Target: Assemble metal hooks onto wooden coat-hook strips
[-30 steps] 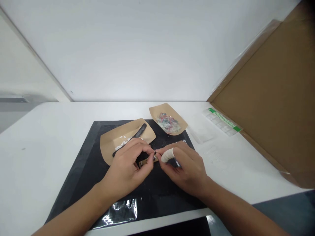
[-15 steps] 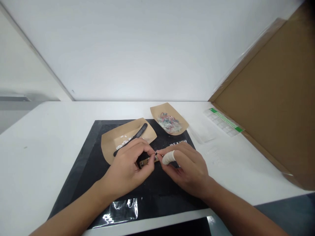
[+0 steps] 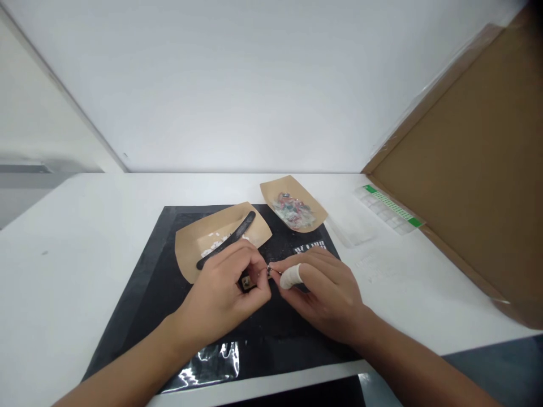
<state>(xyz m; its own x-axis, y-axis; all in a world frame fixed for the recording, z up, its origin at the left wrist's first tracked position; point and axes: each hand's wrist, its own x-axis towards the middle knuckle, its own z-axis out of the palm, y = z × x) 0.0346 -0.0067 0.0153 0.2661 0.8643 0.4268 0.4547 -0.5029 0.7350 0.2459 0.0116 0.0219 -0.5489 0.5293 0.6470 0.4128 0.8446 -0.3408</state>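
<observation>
Over a black mat, your left hand and right hand pinch a tiny dark piece between their fingertips, fingers nearly meeting.

From where I stand, the only camera is the one on the person's head, looking forward and down from just above and behind the forearms, which come in at about seven and five o'clock. It is near enough to take in both whole hands, close to the middle, yet wide enough to show the table and the pale wall toward twelve.
</observation>
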